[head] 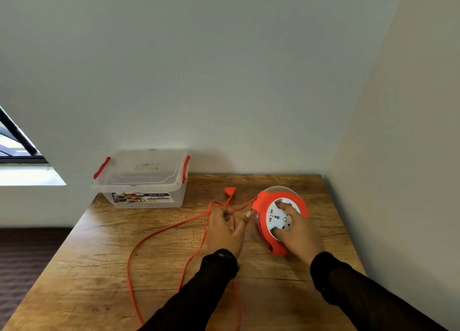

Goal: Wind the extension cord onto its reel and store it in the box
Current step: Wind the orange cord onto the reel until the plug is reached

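Observation:
An orange reel point(263, 201) with a white socket face stands tilted on the wooden table point(99, 268) near the right wall. My right hand point(297, 233) grips its white centre disc. Just left of the reel, my left hand point(227, 227) holds the orange cord point(159, 233) with curled fingers. From that hand the cord runs in long loose loops across the table toward the front edge. The orange plug point(229, 191) lies behind my left hand. A clear plastic box point(144, 181) with red latches sits at the table's back left, its lid on.
A wall runs close along the table's right side and another behind it. The box overhangs the table's left back corner slightly. A window point(15, 144) and its sill are at the far left, with dark floor below.

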A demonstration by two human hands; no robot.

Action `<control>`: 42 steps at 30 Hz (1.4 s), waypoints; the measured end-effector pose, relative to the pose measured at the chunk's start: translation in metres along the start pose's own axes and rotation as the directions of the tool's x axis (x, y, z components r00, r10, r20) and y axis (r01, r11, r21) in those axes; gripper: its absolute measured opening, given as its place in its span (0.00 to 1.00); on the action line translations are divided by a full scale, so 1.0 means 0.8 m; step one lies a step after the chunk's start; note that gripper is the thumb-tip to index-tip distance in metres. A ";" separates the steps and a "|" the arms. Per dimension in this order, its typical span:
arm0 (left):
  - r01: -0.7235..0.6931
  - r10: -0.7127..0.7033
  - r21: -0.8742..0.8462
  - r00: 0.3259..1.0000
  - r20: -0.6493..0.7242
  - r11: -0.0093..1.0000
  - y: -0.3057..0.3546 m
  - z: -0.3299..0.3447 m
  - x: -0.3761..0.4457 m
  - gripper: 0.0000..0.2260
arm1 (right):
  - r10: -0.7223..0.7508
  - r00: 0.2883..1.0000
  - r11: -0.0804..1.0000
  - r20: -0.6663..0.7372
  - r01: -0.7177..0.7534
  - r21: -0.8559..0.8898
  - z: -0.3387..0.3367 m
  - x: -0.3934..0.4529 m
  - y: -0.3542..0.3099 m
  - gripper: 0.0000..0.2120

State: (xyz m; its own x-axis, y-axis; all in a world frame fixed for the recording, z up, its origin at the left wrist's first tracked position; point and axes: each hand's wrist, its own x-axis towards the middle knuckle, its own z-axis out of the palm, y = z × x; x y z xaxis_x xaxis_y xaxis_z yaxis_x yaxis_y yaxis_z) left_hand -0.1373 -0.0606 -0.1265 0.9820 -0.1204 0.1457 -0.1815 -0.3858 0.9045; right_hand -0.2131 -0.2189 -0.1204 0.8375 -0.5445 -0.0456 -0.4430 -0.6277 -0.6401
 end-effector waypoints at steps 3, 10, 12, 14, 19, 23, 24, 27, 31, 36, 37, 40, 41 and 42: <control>-0.043 0.046 0.410 0.999 0.002 0.911 -0.008 -0.013 0.015 0.18 | -0.015 1.000 1.000 0.012 0.015 -0.016 -0.004 0.000 0.001 0.32; 0.099 -0.204 0.371 0.945 0.257 0.924 0.015 -0.050 0.054 0.07 | -0.076 0.997 0.987 0.010 0.077 -0.144 -0.012 0.002 0.003 0.30; 0.099 -0.199 0.302 0.926 0.321 0.948 0.037 -0.081 0.070 0.04 | -0.086 0.996 0.970 0.034 0.092 -0.224 -0.017 0.004 0.009 0.29; 0.018 -0.108 0.314 0.956 0.272 0.949 0.055 -0.113 0.091 0.06 | -0.086 0.995 0.953 0.052 0.097 -0.287 -0.023 0.006 0.016 0.29; 0.201 -0.209 -0.280 0.978 0.002 0.939 0.094 -0.178 0.146 0.08 | -0.103 0.991 0.902 0.085 0.129 -0.411 -0.034 0.010 0.025 0.30; 0.323 -0.356 -0.267 0.931 -0.084 0.908 0.081 -0.194 0.179 0.12 | -0.123 0.987 0.884 0.102 0.156 -0.441 -0.036 0.013 0.020 0.30; 0.312 -0.316 -0.054 0.943 -0.104 0.949 0.074 -0.190 0.182 0.13 | -0.136 0.985 0.879 0.108 0.170 -0.446 -0.036 0.014 0.018 0.30; 0.168 -0.139 0.472 0.986 -0.095 0.865 0.065 -0.166 0.172 0.16 | -0.178 0.976 0.868 0.125 0.215 -0.448 -0.032 0.015 0.009 0.29; -0.063 0.106 0.579 0.994 -0.040 0.813 0.079 -0.129 0.129 0.19 | -0.232 0.963 0.846 0.140 0.271 -0.460 -0.023 0.017 0.001 0.30; -0.156 0.003 0.357 0.919 0.395 0.921 0.091 -0.072 0.034 0.10 | -0.278 0.949 0.780 0.146 0.312 -0.543 -0.018 0.019 -0.005 0.33; 0.006 -0.205 0.358 0.829 0.520 0.934 0.084 -0.061 0.019 0.12 | -0.296 0.945 0.773 0.140 0.323 -0.546 -0.017 0.018 -0.005 0.33; 0.469 -0.471 0.211 0.551 0.689 0.858 0.059 -0.032 -0.019 0.08 | -0.348 0.931 0.775 0.113 0.353 -0.524 -0.018 0.014 -0.003 0.32; 0.546 -0.441 0.058 0.604 0.664 0.836 0.048 -0.021 -0.026 0.09 | -0.362 0.926 0.777 0.109 0.364 -0.513 -0.019 0.012 -0.002 0.31; 0.592 -0.418 -0.108 0.675 0.608 0.799 0.041 -0.013 -0.031 0.09 | -0.372 0.922 0.780 0.107 0.373 -0.503 -0.019 0.009 -0.003 0.31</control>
State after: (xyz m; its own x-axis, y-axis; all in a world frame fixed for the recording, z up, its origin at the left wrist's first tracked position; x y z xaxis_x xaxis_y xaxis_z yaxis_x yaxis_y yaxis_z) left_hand -0.1669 -0.0603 -0.0964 0.7065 -0.4761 -0.5236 0.4422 -0.2807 0.8519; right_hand -0.2107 -0.2301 -0.1075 0.9712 -0.2094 0.1140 -0.1944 -0.9723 -0.1301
